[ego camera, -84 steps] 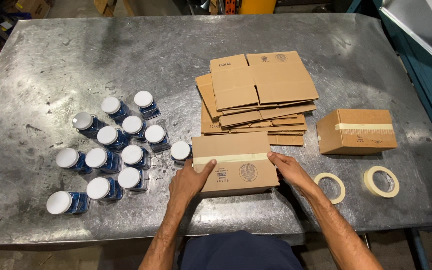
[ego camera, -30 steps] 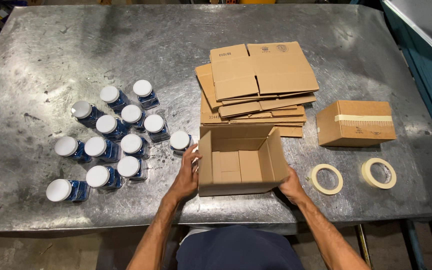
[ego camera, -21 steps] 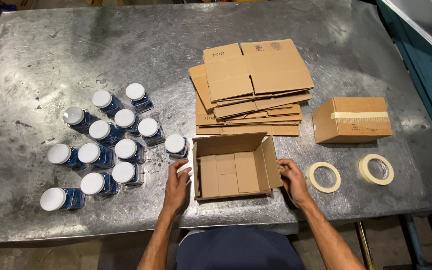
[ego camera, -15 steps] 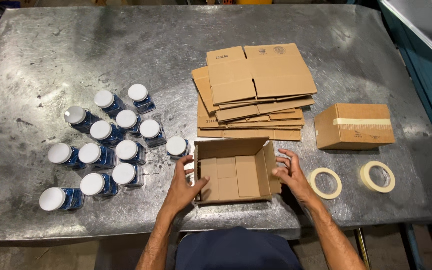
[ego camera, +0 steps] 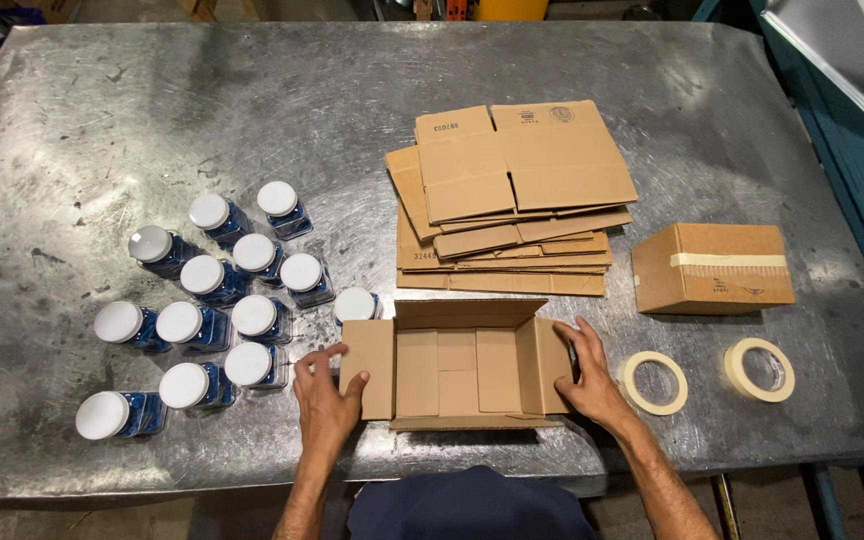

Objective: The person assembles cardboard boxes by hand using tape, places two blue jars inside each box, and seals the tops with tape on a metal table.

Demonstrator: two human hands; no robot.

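Twelve white-capped jars, two tape rolls, one open box, one sealed box.

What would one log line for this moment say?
left hand: on open cardboard box left flap | right hand: on right flap | box: empty, upright

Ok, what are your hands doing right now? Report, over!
Left hand on the left flap of the open cardboard box. Right hand on its right flap. Box empty, upright on the metal table. White-lidded jars close at left, tape rolls right.
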